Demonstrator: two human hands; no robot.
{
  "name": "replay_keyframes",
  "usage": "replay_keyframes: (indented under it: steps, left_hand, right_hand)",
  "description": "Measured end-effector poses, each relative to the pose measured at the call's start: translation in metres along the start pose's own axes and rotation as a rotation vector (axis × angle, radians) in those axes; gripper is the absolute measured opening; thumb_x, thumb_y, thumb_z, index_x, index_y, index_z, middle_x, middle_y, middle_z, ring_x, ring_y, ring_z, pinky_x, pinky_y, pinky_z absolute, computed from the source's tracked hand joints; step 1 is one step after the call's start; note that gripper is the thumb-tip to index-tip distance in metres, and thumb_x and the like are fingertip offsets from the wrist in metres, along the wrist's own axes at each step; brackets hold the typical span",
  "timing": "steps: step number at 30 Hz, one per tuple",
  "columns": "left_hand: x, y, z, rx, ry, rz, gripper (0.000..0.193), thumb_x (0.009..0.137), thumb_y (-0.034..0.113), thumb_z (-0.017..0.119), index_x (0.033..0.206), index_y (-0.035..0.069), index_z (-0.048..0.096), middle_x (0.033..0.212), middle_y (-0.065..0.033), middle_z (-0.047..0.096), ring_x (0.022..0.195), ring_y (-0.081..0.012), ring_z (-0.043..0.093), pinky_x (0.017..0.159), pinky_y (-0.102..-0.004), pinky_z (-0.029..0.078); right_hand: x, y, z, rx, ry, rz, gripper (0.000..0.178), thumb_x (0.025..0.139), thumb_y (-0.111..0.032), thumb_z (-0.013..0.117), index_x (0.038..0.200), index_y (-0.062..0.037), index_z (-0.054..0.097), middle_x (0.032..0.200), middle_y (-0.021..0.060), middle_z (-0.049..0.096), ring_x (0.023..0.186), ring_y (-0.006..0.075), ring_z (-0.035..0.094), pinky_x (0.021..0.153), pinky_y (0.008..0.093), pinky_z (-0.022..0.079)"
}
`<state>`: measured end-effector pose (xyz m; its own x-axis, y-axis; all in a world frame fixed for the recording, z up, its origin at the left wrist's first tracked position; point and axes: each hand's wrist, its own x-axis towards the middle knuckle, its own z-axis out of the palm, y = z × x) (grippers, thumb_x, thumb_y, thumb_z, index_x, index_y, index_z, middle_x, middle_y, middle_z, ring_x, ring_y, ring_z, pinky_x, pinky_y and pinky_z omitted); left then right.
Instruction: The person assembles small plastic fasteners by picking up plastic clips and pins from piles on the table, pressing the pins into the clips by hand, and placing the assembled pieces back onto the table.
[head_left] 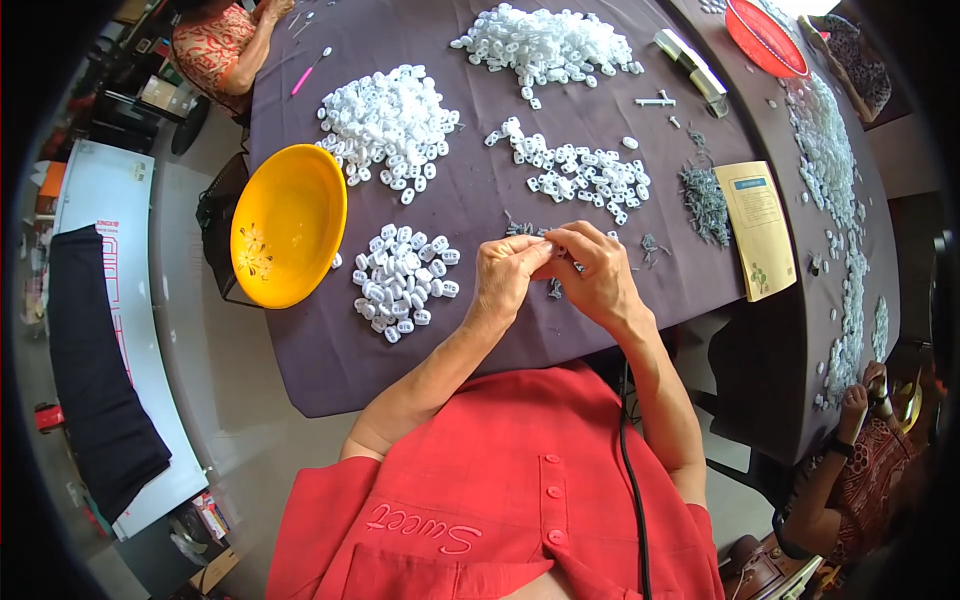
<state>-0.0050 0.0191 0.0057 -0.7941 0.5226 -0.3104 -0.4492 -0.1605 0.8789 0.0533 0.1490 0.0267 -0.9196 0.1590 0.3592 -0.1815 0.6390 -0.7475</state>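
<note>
My left hand (503, 277) and my right hand (598, 272) meet at the table's near edge, fingertips pinched together. Whatever small piece sits between them is hidden by the fingers. Left of my left hand lies a small pile of rounded white plastic pieces (392, 285). Beyond my hands is a loose spread of flat white pieces with holes (585, 172). Small dark grey bits (522, 228) lie scattered just behind my fingers, and a larger heap of thin grey parts (704, 206) is to the right.
Two big white heaps (388, 120) (545, 45) stand farther back. A yellow bowl (290, 225) sits at the left edge, a beige booklet (758, 232) at the right. A pink-handled tool (302, 80) lies far left. Other people work at the far left and around the right table (770, 130), which bears a red basket (765, 38).
</note>
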Motion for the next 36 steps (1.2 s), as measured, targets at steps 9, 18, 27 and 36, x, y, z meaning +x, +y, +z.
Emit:
replay_keyframes:
  steps: [9,18,27,36]
  left_hand:
    - [-0.002,0.002,-0.011,-0.007,-0.124,-0.146,0.021,0.09,0.014,0.055,0.094,-0.004,0.064,0.085,-0.0078,0.066,0.074,-0.0126,0.064,0.069,-0.0253,0.054]
    - [-0.004,-0.004,-0.003,0.157,0.019,0.06,0.021,0.091,0.013,0.053,0.091,-0.004,0.065,0.082,-0.0059,0.065,0.071,-0.0099,0.062,0.065,-0.0226,0.053]
    - [0.001,-0.017,-0.014,0.294,-0.004,0.109,0.021,0.09,0.014,0.056,0.089,-0.004,0.067,0.078,-0.0031,0.065,0.069,-0.0073,0.06,0.061,-0.0204,0.051]
    - [-0.01,-0.019,-0.025,0.189,0.039,0.04,0.019,0.089,0.011,0.056,0.089,-0.005,0.067,0.078,-0.003,0.066,0.07,-0.0062,0.06,0.064,-0.0198,0.049]
  right_hand:
    - [-0.004,0.003,0.001,0.095,-0.08,0.051,0.017,0.076,-0.002,0.061,0.092,0.0002,0.062,0.086,0.0126,0.061,0.071,0.0284,0.062,0.062,0.0333,0.051]
    - [-0.01,0.0,0.016,0.017,0.077,0.013,0.026,0.071,0.0,0.064,0.097,0.0002,0.06,0.092,0.0129,0.059,0.074,0.0281,0.062,0.063,0.0339,0.051]
    - [-0.016,0.006,0.02,-0.075,0.047,-0.002,0.024,0.073,-0.002,0.063,0.097,-0.0026,0.057,0.087,0.012,0.058,0.07,0.0301,0.061,0.058,0.0359,0.051]
    - [-0.018,-0.001,0.03,-0.163,-0.039,-0.024,0.018,0.077,-0.005,0.061,0.094,-0.0041,0.057,0.08,0.012,0.057,0.067,0.0315,0.06,0.055,0.0377,0.05]
